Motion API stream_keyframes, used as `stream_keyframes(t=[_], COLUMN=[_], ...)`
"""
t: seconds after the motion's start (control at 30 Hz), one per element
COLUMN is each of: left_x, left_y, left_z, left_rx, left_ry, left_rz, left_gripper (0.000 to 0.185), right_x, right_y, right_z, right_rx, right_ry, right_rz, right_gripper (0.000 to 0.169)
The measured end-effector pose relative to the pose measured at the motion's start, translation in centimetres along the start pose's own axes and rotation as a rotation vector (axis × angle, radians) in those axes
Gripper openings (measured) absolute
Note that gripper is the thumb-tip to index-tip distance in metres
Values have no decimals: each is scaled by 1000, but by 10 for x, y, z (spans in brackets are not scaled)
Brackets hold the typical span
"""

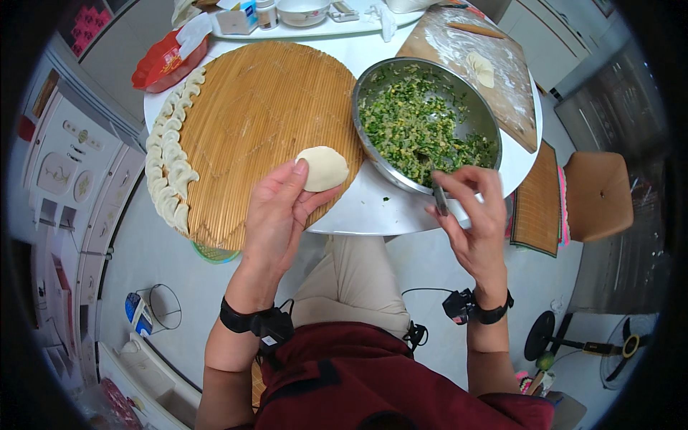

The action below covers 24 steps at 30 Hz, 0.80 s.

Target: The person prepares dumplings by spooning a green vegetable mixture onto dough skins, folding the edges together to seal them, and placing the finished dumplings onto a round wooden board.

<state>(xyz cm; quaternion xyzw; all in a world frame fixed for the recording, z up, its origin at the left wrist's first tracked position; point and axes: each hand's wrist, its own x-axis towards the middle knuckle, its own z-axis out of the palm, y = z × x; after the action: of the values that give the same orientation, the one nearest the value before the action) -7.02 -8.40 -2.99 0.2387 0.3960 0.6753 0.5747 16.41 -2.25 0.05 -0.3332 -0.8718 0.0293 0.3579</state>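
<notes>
Between the thumb and fingers of my left hand (282, 201) is a round, flat dough wrapper (324, 169). It is held above the near right part of a round slatted tray (263, 107). Rows of folded dumplings (171, 156) line the tray's left edge. My right hand (475, 215) grips the handle of a metal utensil (441, 198) at the near rim of a steel bowl (497, 142). The utensil's far end is down in the chopped green and yellow filling (414, 123), so its shape is hidden.
A floured wooden board (510, 102) at the back right bears a rolling pin (475, 30) and several wrappers (481, 69). Left of the tray's far edge stands a red plastic basin (166, 64). A white tray (317, 31) holds a bowl (302, 12) and jars. Right of the table is a brown chair (599, 196).
</notes>
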Motion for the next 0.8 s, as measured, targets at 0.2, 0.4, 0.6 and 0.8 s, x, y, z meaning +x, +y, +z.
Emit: stream_keyframes(t=[0.2,0.4,0.6,0.8], left_x=[8,24,43,53], left_y=[2,6,-1,1], left_z=[30,53,64,62], left_rx=[-59,-61,-82,-72], left_ry=[-67,-128,-39,-41], left_rz=[-74,-111,-109,-104], left_gripper=[36,37,35,34], right_x=[18,30,32,27], right_y=[31,74,88,95], right_z=[6,8,10,4], right_rx=[48,476,804,869], right_ry=[158,151,233,317], right_rz=[174,532,648,700], right_gripper=[9,22,20,21])
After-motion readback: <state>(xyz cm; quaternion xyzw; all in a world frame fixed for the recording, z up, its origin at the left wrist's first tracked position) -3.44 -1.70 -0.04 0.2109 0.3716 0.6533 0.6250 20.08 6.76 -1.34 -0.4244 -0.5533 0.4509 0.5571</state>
